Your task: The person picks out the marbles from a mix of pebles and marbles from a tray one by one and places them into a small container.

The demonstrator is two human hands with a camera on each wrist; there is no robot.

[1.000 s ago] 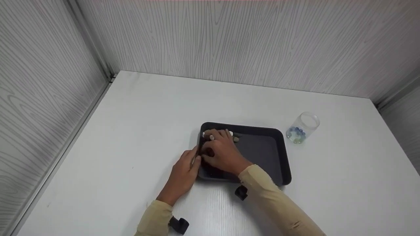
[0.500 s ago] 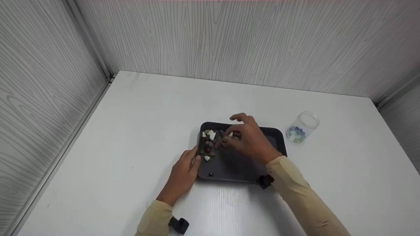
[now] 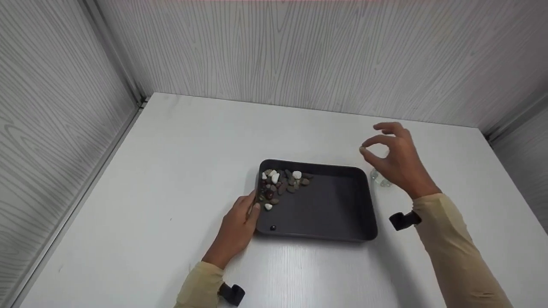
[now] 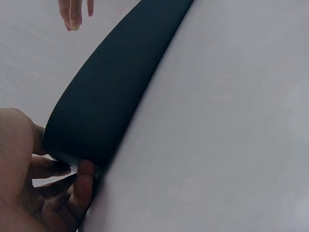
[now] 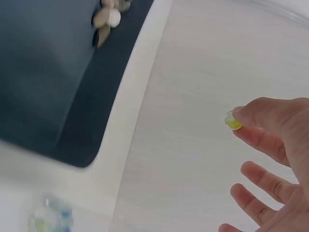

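Note:
My right hand is raised past the tray's right side, pinching a clear and yellow glass marble between thumb and index finger. The other fingers are spread apart from it. Behind this hand in the head view, a clear jar with marbles is mostly hidden. My left hand grips the left wall of a dark rectangular tray, thumb at the rim and fingers along the outside. White, brown and grey pebbles lie gathered in the tray's far left corner.
A small dark, shiny ball sits in the tray's near left corner. The white table reaches back to a wood-grain panel, with a similar panel at the left.
My right hand has lifted out of the pebbles and moved right, beyond the tray, with the marble. It now covers much of the jar. My left hand has stayed on the tray wall.

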